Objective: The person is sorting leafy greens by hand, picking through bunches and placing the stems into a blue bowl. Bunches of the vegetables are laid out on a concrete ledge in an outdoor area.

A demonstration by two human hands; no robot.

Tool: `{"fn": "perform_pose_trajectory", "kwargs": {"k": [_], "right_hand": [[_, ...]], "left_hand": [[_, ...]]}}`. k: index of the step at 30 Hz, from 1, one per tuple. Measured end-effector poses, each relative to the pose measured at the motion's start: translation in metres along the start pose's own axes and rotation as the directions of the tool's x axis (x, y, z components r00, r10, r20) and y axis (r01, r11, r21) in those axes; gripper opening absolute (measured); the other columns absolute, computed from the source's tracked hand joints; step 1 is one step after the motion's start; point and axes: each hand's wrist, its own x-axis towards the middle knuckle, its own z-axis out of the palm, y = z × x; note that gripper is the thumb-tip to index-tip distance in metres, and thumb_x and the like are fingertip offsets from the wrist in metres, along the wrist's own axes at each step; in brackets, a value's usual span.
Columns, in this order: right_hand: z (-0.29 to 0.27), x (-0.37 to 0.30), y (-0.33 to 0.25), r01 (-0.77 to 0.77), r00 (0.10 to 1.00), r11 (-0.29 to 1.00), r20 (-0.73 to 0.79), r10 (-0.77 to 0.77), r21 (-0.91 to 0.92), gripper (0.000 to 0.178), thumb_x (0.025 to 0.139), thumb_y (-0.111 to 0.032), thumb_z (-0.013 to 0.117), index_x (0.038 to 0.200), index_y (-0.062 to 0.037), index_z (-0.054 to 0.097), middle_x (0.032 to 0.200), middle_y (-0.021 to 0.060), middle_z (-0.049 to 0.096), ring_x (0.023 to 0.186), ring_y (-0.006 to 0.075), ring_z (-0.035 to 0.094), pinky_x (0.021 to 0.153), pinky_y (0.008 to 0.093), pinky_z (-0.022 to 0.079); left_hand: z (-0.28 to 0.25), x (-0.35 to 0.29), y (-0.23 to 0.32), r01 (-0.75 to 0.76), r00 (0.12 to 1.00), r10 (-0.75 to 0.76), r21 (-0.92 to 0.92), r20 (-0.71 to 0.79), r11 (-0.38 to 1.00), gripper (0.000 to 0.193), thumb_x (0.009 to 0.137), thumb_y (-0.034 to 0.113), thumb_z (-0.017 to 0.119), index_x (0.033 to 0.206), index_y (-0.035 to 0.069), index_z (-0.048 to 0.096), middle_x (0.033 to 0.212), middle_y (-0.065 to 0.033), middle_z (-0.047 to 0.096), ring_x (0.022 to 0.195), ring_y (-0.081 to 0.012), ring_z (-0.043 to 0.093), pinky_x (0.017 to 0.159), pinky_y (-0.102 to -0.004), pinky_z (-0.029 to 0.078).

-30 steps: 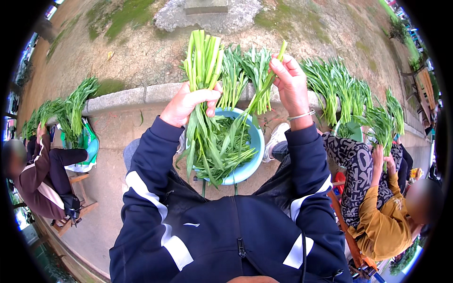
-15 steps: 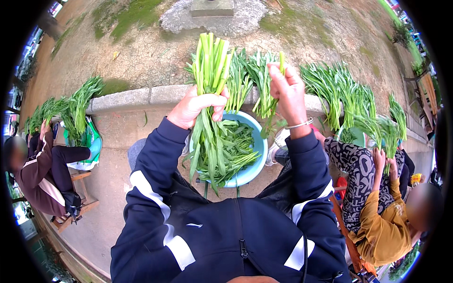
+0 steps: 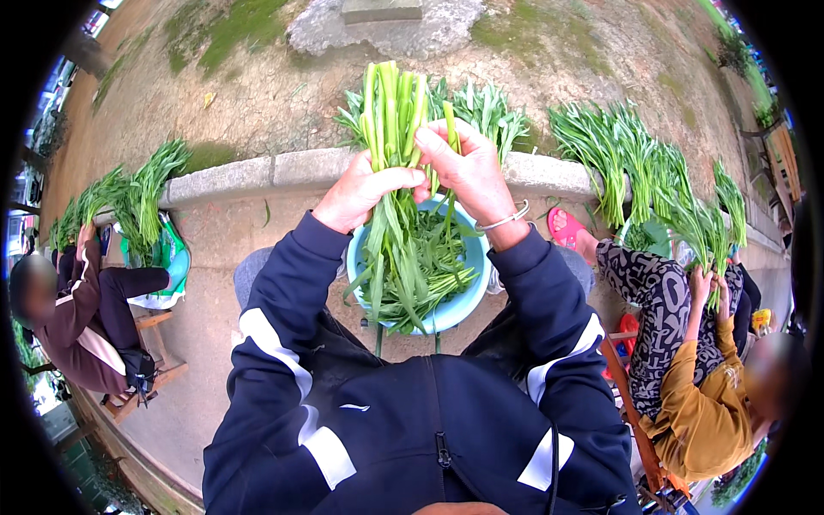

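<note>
My left hand [image 3: 365, 190] is wrapped round a bunch of water spinach [image 3: 393, 112], its thick cut stems pointing up and away and its leaves hanging toward me. Close against the bunch's right side, my right hand [image 3: 470, 172] pinches a single water spinach stalk [image 3: 450, 122] between thumb and fingers. Below both hands, between my knees, stands a light blue basin [image 3: 481, 257]. Cut greens [image 3: 442, 262] lie in it, partly covered by the hanging leaves.
More bundles of greens lie along the stone curb [image 3: 227, 178], behind the basin [image 3: 493, 112] and to the right [image 3: 631, 159]. A seated person at left [image 3: 81, 339] and another at right [image 3: 699, 421] handle greens too. A pink sandal [image 3: 564, 225] is right of my knee.
My right hand has come left and slightly down with its stalk, from apart to right beside the bunch. The left hand keeps its grip on the bunch.
</note>
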Motion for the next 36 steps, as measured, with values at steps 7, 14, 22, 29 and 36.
{"fn": "perform_pose_trajectory", "kwargs": {"k": [7,14,22,29,36], "right_hand": [[-0.004,-0.004,-0.009,-0.017,1.000,0.999,-0.022,0.018,0.045,0.014,0.088,-0.013,0.060,0.090,0.0011,0.058,0.070,0.0045,0.058,0.051,0.0106,0.053,0.044,0.0256,0.046],[-0.012,0.001,-0.003,-0.009,0.999,1.000,-0.035,0.009,-0.003,0.014,0.087,-0.013,0.061,0.091,0.0004,0.059,0.075,0.0030,0.059,0.056,0.0074,0.054,0.045,0.0242,0.047],[-0.011,0.004,-0.002,0.160,0.982,0.956,-0.054,-0.178,-0.246,0.013,0.087,-0.012,0.061,0.090,0.0006,0.060,0.075,0.0038,0.062,0.057,0.0066,0.055,0.048,0.0231,0.047],[-0.011,0.005,0.005,0.124,0.988,0.950,-0.056,-0.146,-0.287,0.017,0.086,-0.013,0.063,0.094,0.0013,0.061,0.079,0.0035,0.064,0.066,0.0069,0.057,0.059,0.0216,0.048],[-0.006,0.008,0.009,0.215,0.945,0.946,-0.194,-0.265,-0.244,0.021,0.082,-0.011,0.067,0.098,0.0002,0.058,0.088,0.0030,0.060,0.078,0.0069,0.057,0.067,0.0208,0.047]], "left_hand": [[0.001,-0.004,0.005,0.043,0.999,-0.042,-0.021,0.015,0.999,0.039,0.080,0.010,0.056,0.117,0.000,0.049,0.099,-0.0153,0.061,0.086,-0.0230,0.062,0.080,-0.0350,0.050],[-0.001,-0.003,0.006,0.078,0.995,-0.067,-0.158,0.071,0.984,0.045,0.079,0.006,0.051,0.123,-0.003,0.045,0.104,-0.0203,0.060,0.089,-0.0279,0.063,0.082,-0.0371,0.051],[0.001,-0.002,0.001,-0.029,1.000,0.029,-0.050,-0.007,0.998,0.044,0.077,0.006,0.050,0.120,-0.001,0.048,0.098,-0.0161,0.062,0.085,-0.0225,0.063,0.079,-0.0341,0.050],[0.003,-0.001,-0.001,-0.035,0.999,0.037,0.108,-0.020,0.994,0.030,0.080,0.004,0.057,0.110,0.000,0.054,0.083,-0.0063,0.061,0.070,-0.0121,0.058,0.066,-0.0265,0.049],[0.001,0.006,-0.014,-0.060,0.944,0.129,0.227,-0.303,0.972,0.029,0.079,0.005,0.065,0.106,0.001,0.056,0.081,-0.0015,0.060,0.065,-0.0091,0.056,0.059,-0.0249,0.048]]}}
